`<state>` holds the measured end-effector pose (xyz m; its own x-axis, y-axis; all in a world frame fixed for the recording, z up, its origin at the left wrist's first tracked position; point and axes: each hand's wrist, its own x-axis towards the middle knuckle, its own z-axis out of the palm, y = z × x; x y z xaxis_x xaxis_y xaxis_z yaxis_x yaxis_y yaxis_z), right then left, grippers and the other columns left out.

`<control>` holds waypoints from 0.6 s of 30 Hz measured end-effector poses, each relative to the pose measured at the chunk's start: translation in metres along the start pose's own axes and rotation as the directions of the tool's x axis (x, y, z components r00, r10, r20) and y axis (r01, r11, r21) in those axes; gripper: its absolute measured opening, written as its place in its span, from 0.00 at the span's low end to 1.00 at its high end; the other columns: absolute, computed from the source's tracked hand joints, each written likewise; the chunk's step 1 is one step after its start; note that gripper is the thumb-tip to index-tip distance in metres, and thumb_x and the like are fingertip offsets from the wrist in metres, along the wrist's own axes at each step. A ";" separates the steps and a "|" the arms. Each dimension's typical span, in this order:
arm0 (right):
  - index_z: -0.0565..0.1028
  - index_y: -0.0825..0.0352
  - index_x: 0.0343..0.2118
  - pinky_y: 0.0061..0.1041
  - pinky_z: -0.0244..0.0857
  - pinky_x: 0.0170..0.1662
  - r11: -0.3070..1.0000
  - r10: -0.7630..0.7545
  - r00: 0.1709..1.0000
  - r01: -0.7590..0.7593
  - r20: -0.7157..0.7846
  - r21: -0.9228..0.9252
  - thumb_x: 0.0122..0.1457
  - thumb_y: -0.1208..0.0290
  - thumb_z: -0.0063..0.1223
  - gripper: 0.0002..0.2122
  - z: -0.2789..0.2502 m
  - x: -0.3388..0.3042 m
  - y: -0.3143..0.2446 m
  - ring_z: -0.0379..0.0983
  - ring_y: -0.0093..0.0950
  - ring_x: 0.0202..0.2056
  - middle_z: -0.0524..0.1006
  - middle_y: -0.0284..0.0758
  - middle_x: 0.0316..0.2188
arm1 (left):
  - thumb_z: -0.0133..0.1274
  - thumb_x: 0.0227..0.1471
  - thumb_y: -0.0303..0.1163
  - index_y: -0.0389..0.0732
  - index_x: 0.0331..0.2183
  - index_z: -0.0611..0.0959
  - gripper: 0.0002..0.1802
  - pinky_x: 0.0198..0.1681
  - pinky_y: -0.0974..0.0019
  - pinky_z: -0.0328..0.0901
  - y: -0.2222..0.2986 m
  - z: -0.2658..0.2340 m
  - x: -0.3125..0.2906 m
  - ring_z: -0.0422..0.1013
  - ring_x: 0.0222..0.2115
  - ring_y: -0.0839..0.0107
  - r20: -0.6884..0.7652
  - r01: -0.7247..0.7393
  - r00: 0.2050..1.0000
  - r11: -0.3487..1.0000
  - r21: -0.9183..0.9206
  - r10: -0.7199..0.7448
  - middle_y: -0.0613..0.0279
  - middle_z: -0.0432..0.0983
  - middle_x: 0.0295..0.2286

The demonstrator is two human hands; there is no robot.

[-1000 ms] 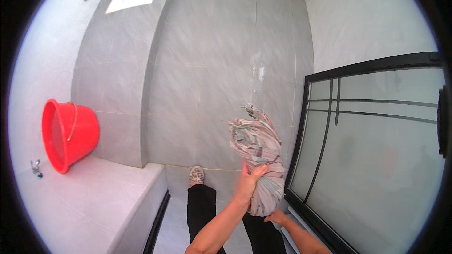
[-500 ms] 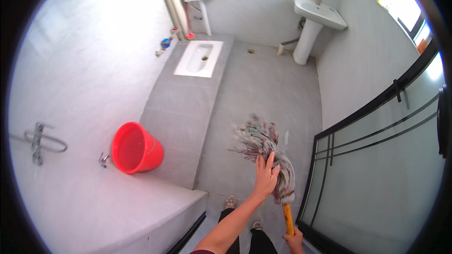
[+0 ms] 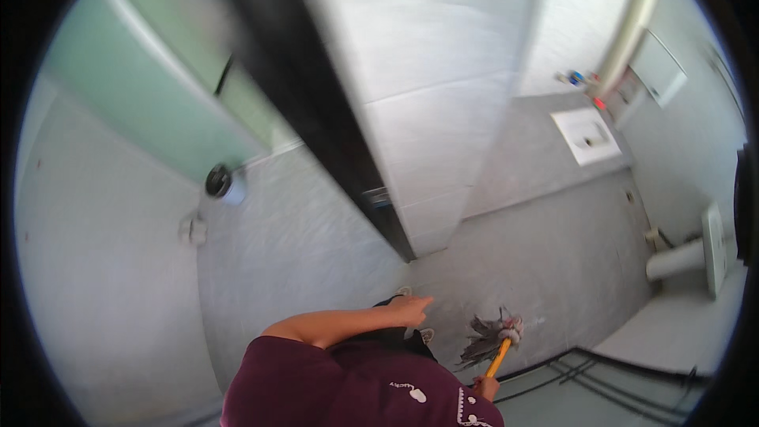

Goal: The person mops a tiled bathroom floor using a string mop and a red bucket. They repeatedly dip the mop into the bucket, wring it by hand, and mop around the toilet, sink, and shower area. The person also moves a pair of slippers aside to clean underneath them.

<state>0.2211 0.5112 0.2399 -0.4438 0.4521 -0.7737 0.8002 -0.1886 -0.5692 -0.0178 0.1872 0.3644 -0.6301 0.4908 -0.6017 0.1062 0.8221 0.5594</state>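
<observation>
Near the black-edged door (image 3: 617, 395), right hand (image 3: 487, 387) gripping mop (image 3: 505, 341), left hand (image 3: 409, 311) free, floor (image 3: 545, 245) spreading beyond

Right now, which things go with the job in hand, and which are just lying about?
In use:
- Grey, stringy cloth mop head
- Yellow, rod-shaped handle, in the right hand

Just there:
- Pale-blue, black-topped round container
- White, rectangular squat toilet
- White pedestal sink

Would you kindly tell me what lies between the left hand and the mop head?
In the head view, only a stretch of grey floor shows between the left hand and the mop head.
</observation>
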 end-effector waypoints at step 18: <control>0.76 0.66 0.20 0.30 0.66 0.24 0.027 0.029 0.633 0.773 0.774 -0.633 0.47 0.72 0.59 0.05 0.280 -0.177 -0.119 0.74 0.30 0.20 0.74 0.36 0.16 | 0.51 0.51 0.47 0.49 0.52 0.73 0.27 0.47 0.53 0.67 -0.390 -0.021 -0.335 0.72 0.44 0.50 -0.191 0.333 0.793 0.674 -0.660 -0.579 0.51 0.77 0.42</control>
<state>0.0919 0.2096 0.3671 -0.5696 -0.3940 -0.7213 -0.0662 0.8967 -0.4376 0.1357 -0.3034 0.3596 -0.7080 -0.1415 -0.6919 -0.6455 0.5270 0.5528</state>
